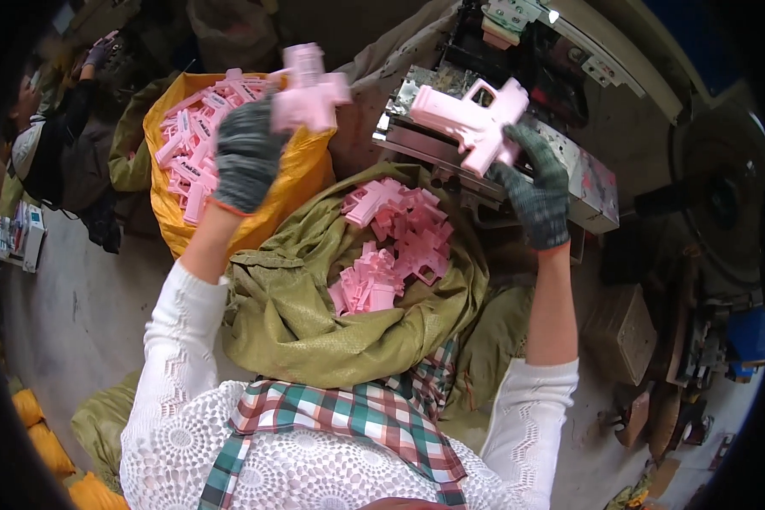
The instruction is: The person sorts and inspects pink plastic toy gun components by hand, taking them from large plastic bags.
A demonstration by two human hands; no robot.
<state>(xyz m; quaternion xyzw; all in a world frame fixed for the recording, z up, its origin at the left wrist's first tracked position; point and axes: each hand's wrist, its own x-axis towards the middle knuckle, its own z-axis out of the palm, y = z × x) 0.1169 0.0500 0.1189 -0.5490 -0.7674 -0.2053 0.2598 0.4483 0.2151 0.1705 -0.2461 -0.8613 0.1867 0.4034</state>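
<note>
Right-hand piece (459, 117): pink, toy-pistol shape, above the near edge of the machine (588, 180), toward its left end; contact with the metal not clear. Right hand (537, 189), in grey knit glove, closed on the piece's right end, thumb over the top.

Left-hand piece (313, 95): same pink, motion-blurred, above the right rim of the yellow sack (302, 183). Left hand (251, 157), gloved alike, appears closed on its left side; finger detail lost to blur.

Handling (judged): light moulded plastic, stiff, probably slick; knit glove should add friction. Best hold: thick body or handle. Open loop of the guard looks the weakest part; avoid squeezing there.

Outward: yellow sack heaped with pink pieces, many dark-marked. Green sack (293, 340), mouth rolled back, more pink pieces inside. Checked apron (340, 416) at its near edge.
</note>
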